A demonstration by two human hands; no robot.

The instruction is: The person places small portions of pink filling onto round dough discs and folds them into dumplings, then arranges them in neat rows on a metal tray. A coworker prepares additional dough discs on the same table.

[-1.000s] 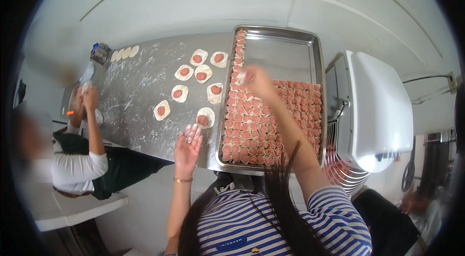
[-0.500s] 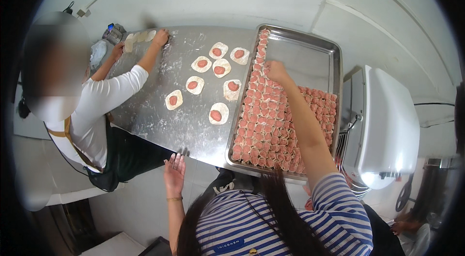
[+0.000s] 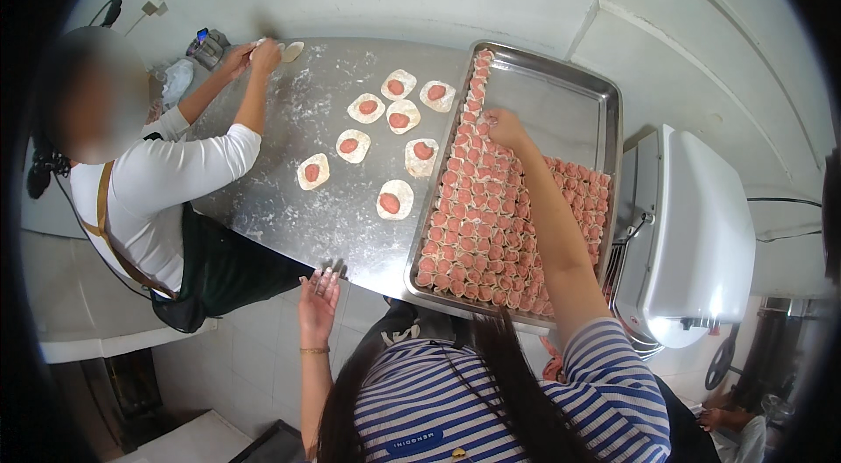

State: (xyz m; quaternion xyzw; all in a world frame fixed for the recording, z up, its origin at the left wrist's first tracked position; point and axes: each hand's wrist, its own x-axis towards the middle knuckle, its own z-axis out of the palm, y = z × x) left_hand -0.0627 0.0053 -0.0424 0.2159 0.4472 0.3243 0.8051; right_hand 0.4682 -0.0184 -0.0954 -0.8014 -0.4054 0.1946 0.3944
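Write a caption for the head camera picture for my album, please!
Right hand at the dumplings in a metal tray, left hand open, eight pink-topped wrappers on the powdery table.

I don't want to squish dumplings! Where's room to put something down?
In the tray, the far-right part is bare, bordered by dumplings and right hand. On the table, a floury free patch lies between flat wrappers and the co-worker. The tray's near half is crowded.
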